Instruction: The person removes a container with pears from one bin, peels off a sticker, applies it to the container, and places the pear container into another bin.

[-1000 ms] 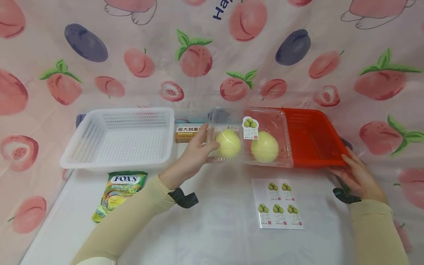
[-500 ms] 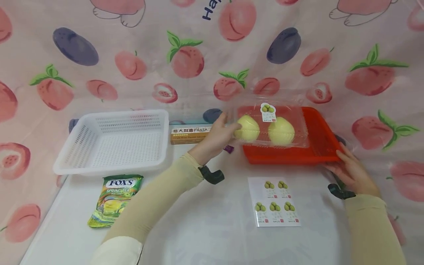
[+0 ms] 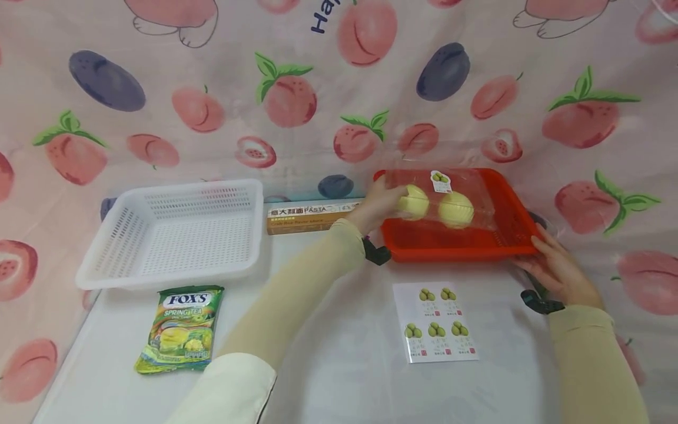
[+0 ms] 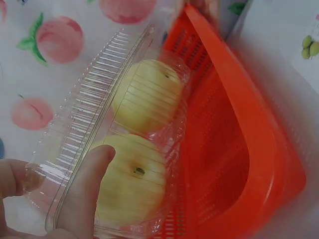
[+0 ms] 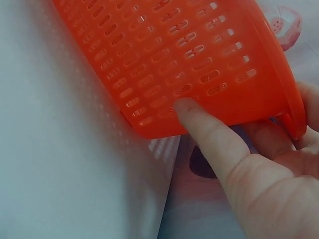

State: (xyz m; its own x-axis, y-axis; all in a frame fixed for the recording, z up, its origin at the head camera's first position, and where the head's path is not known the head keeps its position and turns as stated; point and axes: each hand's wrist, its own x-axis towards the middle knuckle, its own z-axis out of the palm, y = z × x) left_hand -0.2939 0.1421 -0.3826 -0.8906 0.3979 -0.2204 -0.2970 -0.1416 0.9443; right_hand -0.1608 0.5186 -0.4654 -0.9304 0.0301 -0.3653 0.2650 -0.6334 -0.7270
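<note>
My left hand (image 3: 380,204) grips the left end of a clear plastic clamshell box (image 4: 102,92); in the left wrist view its thumb (image 4: 88,186) lies along the near side. Two pale yellow fruits (image 3: 457,210), which look like apples, sit inside, and a fruit label (image 3: 441,181) is stuck on the lid. The box is tilted over the opening of a red perforated plastic basket (image 3: 450,254). At the basket's front right corner, my right hand (image 3: 561,271) holds the rim, with one finger (image 5: 212,132) extended against the outer wall in the right wrist view.
A white plastic basket (image 3: 169,281) stands at the back left. Behind my left forearm lies a pasta box (image 3: 302,218). A green Fox's candy bag (image 3: 182,330) is at the front left, and a sheet of fruit stickers (image 3: 436,324) lies before the red basket.
My left hand has carried the clamshell box right and back, from the basket's left side to over its opening. The pasta box shows more fully now. My right hand keeps its hold on the rim.
</note>
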